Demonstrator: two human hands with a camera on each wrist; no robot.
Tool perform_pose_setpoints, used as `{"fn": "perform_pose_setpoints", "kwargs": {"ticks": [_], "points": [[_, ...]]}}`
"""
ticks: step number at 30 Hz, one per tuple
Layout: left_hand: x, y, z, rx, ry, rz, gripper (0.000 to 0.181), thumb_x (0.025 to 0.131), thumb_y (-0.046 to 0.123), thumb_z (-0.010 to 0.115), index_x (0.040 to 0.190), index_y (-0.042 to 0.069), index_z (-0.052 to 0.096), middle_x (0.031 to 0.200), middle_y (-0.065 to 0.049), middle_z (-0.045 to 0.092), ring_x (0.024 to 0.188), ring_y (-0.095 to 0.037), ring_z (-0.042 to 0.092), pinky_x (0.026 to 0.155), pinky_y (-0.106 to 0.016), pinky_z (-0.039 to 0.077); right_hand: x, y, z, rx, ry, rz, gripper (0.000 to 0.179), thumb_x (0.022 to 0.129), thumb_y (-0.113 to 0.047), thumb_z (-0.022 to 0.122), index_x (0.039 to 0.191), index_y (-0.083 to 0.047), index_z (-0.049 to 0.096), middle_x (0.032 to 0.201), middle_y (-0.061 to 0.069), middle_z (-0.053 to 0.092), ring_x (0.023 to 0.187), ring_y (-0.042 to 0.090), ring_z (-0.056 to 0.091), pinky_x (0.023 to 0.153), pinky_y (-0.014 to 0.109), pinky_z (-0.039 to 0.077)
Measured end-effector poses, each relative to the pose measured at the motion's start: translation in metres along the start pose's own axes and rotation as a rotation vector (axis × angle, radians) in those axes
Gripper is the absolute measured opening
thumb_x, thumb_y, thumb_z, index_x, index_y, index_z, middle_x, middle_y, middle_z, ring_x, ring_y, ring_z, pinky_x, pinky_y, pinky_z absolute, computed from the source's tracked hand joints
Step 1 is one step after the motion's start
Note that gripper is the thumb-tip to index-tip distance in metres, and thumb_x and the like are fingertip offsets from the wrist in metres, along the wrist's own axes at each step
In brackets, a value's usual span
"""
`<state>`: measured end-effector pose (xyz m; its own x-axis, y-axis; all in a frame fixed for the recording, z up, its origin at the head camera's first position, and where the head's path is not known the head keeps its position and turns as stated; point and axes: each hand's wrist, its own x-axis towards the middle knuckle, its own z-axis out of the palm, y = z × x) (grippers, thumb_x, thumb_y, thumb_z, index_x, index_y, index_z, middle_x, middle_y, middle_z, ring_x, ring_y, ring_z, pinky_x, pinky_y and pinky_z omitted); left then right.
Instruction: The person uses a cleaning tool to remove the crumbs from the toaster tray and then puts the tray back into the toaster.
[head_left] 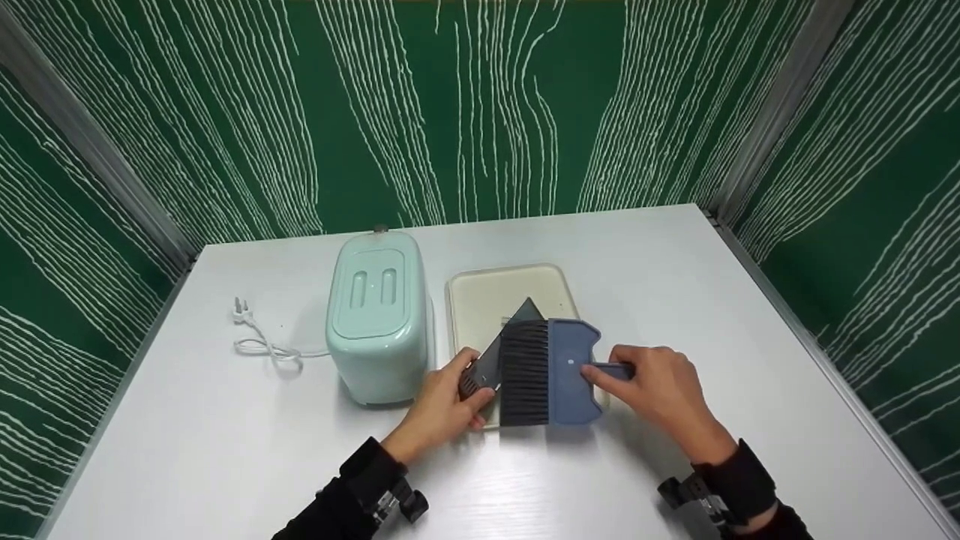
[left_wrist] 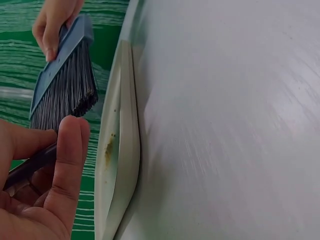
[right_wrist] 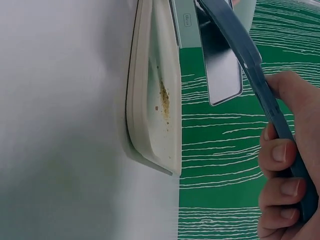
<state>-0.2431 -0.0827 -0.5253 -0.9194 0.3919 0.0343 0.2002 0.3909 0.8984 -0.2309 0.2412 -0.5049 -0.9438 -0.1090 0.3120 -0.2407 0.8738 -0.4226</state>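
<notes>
My right hand (head_left: 660, 382) grips the handle of a blue hand brush (head_left: 574, 367), its dark bristles pointing left. Under the bristles lies part of a shiny, dark crumb tray (head_left: 489, 364), one end pinched by my left hand (head_left: 442, 405), thumb on top. In the right wrist view the crumb tray (right_wrist: 222, 82) shows a mirror-like flat face, tilted above the tabletop. Both are over a cream serving tray (head_left: 487, 289). Brown crumbs (right_wrist: 164, 100) are scattered on the serving tray's floor. In the left wrist view the bristles (left_wrist: 67, 97) hang close by my left fingertips.
A mint-green toaster (head_left: 375, 322) with a lid on top stands left of the serving tray. Its white cord and plug (head_left: 241, 313) lie farther left on the white table (head_left: 180, 420). Green walls with white lines surround the back and sides.
</notes>
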Motion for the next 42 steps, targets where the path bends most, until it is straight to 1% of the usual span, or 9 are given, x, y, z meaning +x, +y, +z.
{"fn": "perform_pose_setpoints", "kwargs": {"ticks": [6,9,15,17,22,26,32,37,42], "points": [[-0.001,-0.001,0.000,-0.016,-0.013,0.015,0.034,0.100,0.004,0.073,0.131,0.012,0.058,0.092,-0.011,0.072,0.058,-0.016,0.073,0.055,-0.040,0.065,0.001,0.003,0.000,-0.008,0.018,0.044,0.040,0.090,-0.052,0.083,0.071,-0.022,0.065,0.056,-0.013,0.039,0.053,0.009,0.041,0.051,0.025,0.025],[-0.002,-0.001,-0.001,0.008,-0.011,0.034,0.033,0.101,0.005,0.072,0.130,0.011,0.057,0.092,-0.011,0.072,0.058,-0.017,0.073,0.053,-0.035,0.064,0.002,0.004,0.000,-0.008,0.015,0.068,0.042,0.091,-0.053,0.081,0.071,-0.020,0.064,0.057,-0.011,0.039,0.054,0.011,0.041,0.051,0.026,0.024],[-0.002,0.000,-0.002,0.074,0.000,0.075,0.028,0.101,0.004,0.071,0.125,0.007,0.057,0.087,-0.010,0.070,0.059,-0.025,0.075,0.049,-0.028,0.059,0.002,0.008,-0.001,-0.001,0.022,0.113,0.046,0.091,-0.056,0.080,0.068,-0.020,0.062,0.057,-0.009,0.042,0.055,0.014,0.043,0.051,0.028,0.025],[-0.002,0.000,-0.002,0.100,0.008,0.083,0.027,0.101,0.004,0.070,0.124,0.008,0.057,0.086,-0.009,0.069,0.058,-0.022,0.074,0.049,-0.027,0.059,0.002,0.010,-0.001,-0.003,0.022,0.128,0.047,0.091,-0.057,0.080,0.068,-0.020,0.063,0.057,-0.008,0.043,0.055,0.015,0.044,0.051,0.028,0.025],[-0.002,-0.001,-0.002,0.186,0.039,0.110,0.026,0.101,0.005,0.070,0.123,0.011,0.058,0.085,-0.005,0.068,0.061,-0.007,0.066,0.053,-0.024,0.057,0.002,0.014,-0.002,-0.003,0.003,0.163,0.049,0.092,-0.059,0.078,0.068,-0.019,0.062,0.058,-0.008,0.042,0.056,0.015,0.044,0.051,0.028,0.025],[-0.001,-0.001,-0.002,0.259,0.080,0.138,0.026,0.101,0.007,0.071,0.123,0.012,0.059,0.086,-0.004,0.069,0.069,-0.008,0.062,0.057,-0.023,0.053,0.001,0.016,-0.002,-0.005,-0.025,0.180,0.050,0.092,-0.059,0.078,0.068,-0.019,0.061,0.058,-0.008,0.040,0.056,0.015,0.043,0.052,0.028,0.025],[-0.001,0.000,-0.002,0.385,0.171,0.173,0.027,0.100,0.012,0.074,0.124,0.013,0.060,0.091,-0.007,0.072,0.079,-0.017,0.064,0.064,-0.028,0.050,0.000,0.018,-0.003,-0.018,-0.078,0.197,0.051,0.092,-0.060,0.078,0.066,-0.020,0.059,0.058,-0.009,0.039,0.056,0.015,0.043,0.051,0.028,0.025],[0.000,-0.003,0.000,0.473,0.236,0.213,0.029,0.099,0.011,0.075,0.124,0.013,0.061,0.094,-0.009,0.076,0.084,-0.025,0.073,0.068,-0.038,0.057,-0.001,0.016,-0.007,-0.027,-0.105,0.200,0.050,0.091,-0.063,0.076,0.068,-0.021,0.061,0.059,-0.009,0.041,0.058,0.015,0.045,0.051,0.029,0.027],[-0.001,-0.005,0.002,0.542,0.279,0.262,0.028,0.100,0.009,0.073,0.125,0.010,0.060,0.097,-0.010,0.078,0.088,-0.030,0.078,0.070,-0.047,0.063,-0.002,0.010,-0.010,-0.016,-0.099,0.187,0.051,0.091,-0.064,0.076,0.067,-0.022,0.060,0.058,-0.010,0.042,0.057,0.014,0.045,0.051,0.029,0.027]]}}
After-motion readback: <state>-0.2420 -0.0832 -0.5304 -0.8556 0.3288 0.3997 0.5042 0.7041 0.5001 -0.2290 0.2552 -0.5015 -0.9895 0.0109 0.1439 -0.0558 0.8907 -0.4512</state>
